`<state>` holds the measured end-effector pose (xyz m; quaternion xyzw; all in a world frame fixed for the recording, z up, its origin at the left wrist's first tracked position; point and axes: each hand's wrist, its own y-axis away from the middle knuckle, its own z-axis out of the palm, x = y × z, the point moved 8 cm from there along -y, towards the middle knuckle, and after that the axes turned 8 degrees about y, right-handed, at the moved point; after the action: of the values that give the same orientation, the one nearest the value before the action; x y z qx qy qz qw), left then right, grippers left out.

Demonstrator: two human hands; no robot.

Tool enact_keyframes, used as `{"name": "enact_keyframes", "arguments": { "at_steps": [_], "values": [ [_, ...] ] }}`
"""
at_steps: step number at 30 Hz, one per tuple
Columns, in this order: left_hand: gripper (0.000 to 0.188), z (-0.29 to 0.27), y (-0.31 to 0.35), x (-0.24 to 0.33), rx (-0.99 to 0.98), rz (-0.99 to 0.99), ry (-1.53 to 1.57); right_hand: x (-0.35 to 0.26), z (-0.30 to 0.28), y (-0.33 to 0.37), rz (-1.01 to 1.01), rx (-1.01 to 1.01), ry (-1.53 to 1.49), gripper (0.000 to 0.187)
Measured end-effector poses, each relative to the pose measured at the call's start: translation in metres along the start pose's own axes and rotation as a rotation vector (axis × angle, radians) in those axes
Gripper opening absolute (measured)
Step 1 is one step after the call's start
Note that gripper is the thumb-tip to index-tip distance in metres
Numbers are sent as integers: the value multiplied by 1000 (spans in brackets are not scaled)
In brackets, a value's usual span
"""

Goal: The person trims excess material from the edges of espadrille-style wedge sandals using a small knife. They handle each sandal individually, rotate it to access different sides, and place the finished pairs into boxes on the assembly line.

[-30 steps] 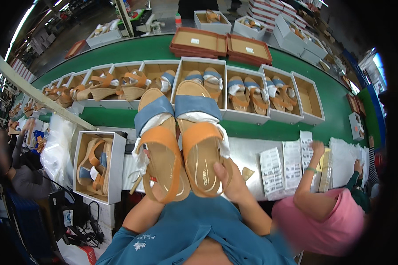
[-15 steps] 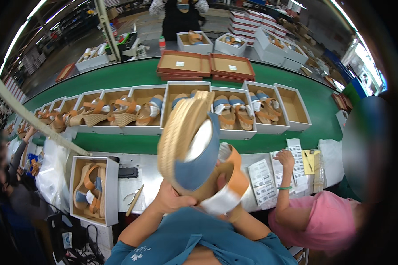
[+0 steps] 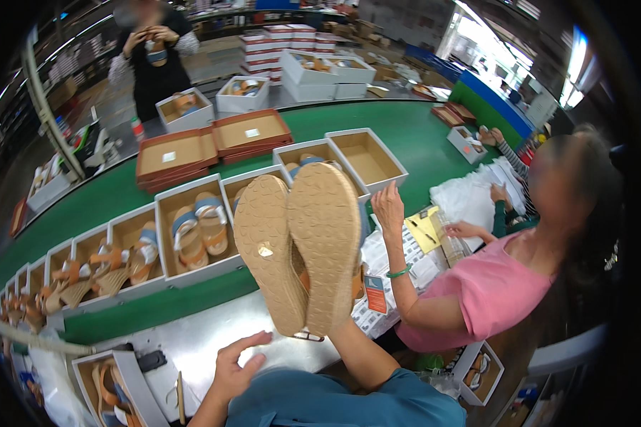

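Observation:
A pair of wedge sandals is held up in front of me, tan patterned soles facing me, side by side. My right hand supports them from behind; its fingers are hidden by the sandals. An orange and blue tag hangs beside them. On one sole is a small pale sticker. My left hand is open and apart from the sandals, thumb and fingers spread over the metal tabletop. Behind the sandals stand white boxes, one holding blue, white and orange sandals.
An empty box ends the row on the green belt. Stacked brown lids lie beyond. At right, a person in pink reaches toward that box, near label sheets. Lower left are a boxed pair and a wooden-handled tool.
My left hand has let go of the sandals and moved down left. The pair is brought together, soles now facing me. My view has swung right, and the person in pink reaches further forward.

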<state>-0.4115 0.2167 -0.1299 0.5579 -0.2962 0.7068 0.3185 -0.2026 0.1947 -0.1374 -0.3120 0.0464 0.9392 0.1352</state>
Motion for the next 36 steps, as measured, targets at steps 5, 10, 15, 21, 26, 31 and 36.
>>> {"name": "enact_keyframes", "arguments": {
  "at_steps": [5, 10, 15, 21, 26, 31, 36],
  "values": [
    [46, -63, 0, -124, 60, -29, -969, -110, -56, -49, -385, 249, 677, 52],
    [62, -78, 28, -186, -57, -15, -1305, -267, -124, -129, -658, 758, 2173, 53],
    [63, -84, 31, -203, -114, -170, -1293, -354, -232, -199, -71, 1226, 2118, 50],
    [71, -94, 31, -234, -394, -520, -1182, -393, -351, -233, 131, 998, 2494, 34],
    [69, -83, 16, -197, -548, -776, -1399, -323, -399, -233, 702, 909, 2408, 35],
    [72, -95, 22, -203, -437, -761, -1287, -309, -256, -226, 572, 927, 2637, 21],
    [74, -105, 29, -214, -340, -691, -1119, -235, -201, -259, -61, 640, 2385, 46]
  ]
}}
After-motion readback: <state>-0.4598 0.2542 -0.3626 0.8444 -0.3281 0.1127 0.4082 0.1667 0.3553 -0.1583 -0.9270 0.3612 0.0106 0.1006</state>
